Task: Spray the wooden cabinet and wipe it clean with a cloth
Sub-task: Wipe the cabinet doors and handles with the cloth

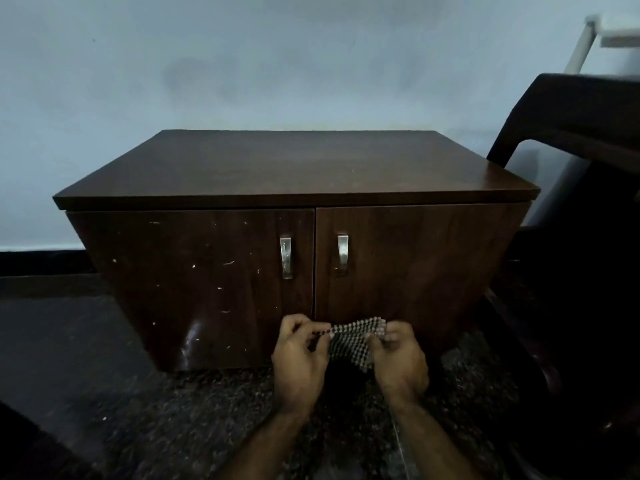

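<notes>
The left hand [298, 358] and the right hand [398, 358] each pinch one end of a small black-and-white checked cloth [353, 341], stretched between them. The cloth is low down, just in front of the cabinet [294, 168], near the bottom of its two doors. The cabinet is dark brown wood with two shiny metal handles [286, 258] and little white marks on its left door [194, 282].

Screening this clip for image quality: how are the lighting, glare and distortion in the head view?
Head view: dim and bluish; the floor falls into near-black shadow. A glare patch sits low on the cabinet's left door. Wide-angle distortion bows the cabinet sides. The checked cloth between the left hand and right hand is slightly soft.
</notes>
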